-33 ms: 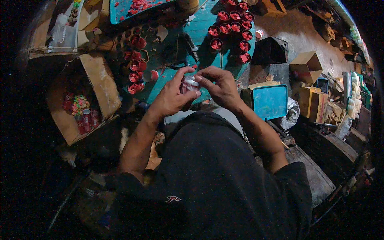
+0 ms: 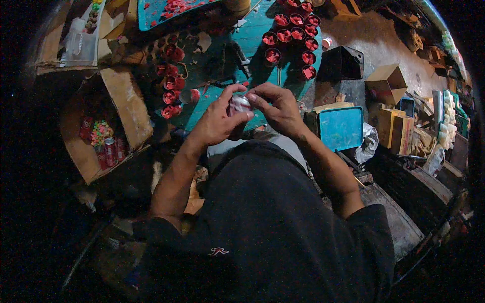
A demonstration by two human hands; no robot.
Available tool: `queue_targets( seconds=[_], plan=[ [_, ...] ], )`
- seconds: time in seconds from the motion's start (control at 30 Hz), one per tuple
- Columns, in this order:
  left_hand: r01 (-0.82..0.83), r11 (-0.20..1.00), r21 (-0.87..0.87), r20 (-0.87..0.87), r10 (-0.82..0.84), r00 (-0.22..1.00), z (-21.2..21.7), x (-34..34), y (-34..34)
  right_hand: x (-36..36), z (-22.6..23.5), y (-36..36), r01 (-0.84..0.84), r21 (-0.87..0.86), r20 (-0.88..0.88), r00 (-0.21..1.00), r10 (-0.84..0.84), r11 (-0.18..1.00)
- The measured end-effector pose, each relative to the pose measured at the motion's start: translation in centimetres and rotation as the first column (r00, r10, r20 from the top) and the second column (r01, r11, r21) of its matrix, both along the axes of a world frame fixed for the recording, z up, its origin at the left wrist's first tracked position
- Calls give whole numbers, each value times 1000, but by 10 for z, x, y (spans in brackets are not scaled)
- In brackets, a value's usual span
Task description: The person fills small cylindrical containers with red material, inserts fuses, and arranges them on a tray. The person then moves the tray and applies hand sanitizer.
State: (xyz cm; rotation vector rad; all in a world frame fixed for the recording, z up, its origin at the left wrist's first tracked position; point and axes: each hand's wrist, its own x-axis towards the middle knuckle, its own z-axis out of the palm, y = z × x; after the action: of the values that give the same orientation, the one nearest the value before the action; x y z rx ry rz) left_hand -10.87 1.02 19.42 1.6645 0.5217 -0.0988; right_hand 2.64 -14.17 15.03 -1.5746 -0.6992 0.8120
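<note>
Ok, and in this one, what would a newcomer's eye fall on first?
Probably the cups, filled with red pieces and clustered on the right side of the teal table. Next, the shiny silver-and-reddish object near the centre, held by the left fingers, with the right fingers at its edge. Then the blue tray at the top, left of centre.

I work in dim, patchy light — strongest on the floor (image 2: 376,50) at the far right, though I cannot tell its source. Dark shadows streak the table (image 2: 258,40) and swallow much of the near left side. My shirt (image 2: 288,217) looks almost black, with speckled grain over it. Pale glare sits on the shiny piece (image 2: 239,104) in my left hand (image 2: 213,122) — its details are blurred. Toward the rim, straight edges bow and fade into blackness.
</note>
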Motion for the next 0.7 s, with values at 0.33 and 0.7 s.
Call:
queue_targets(
  seconds=[0.33,0.7],
  plan=[
    [-371,697,-614,-423,106,900,-127,-19,-3,-32,-105,-37,-166,-91,-280,950,135,982],
    [-708,258,-658,-597,394,698,-230,-56,13,-6,-190,44,0,-408,738,589,330,913]
  ],
)
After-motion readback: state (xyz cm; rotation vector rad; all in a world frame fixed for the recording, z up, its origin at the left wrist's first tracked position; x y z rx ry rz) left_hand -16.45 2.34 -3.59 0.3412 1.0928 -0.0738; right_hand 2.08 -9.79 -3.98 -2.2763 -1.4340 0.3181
